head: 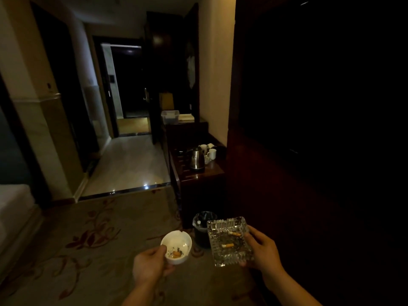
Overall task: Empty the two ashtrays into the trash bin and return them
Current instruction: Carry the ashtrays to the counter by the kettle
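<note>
My left hand [150,265] grips a small round white ashtray [177,242] by its near rim; ash and a cigarette butt lie inside. A square cut-glass ashtray [229,240] with two butts and ash is held at its right edge by my right hand [261,250]. Both ashtrays are level, above the carpet. The black trash bin [202,224] with a dark liner stands on the floor just beyond and between them, partly hidden by the glass ashtray.
A dark wooden cabinet [198,180] stands behind the bin, carrying a steel kettle [197,159] and white cups [210,152]. Dark wood panelling fills the right. Patterned carpet [88,239] leads to a tiled hallway [130,164]. A white bed corner [13,202] sits at left.
</note>
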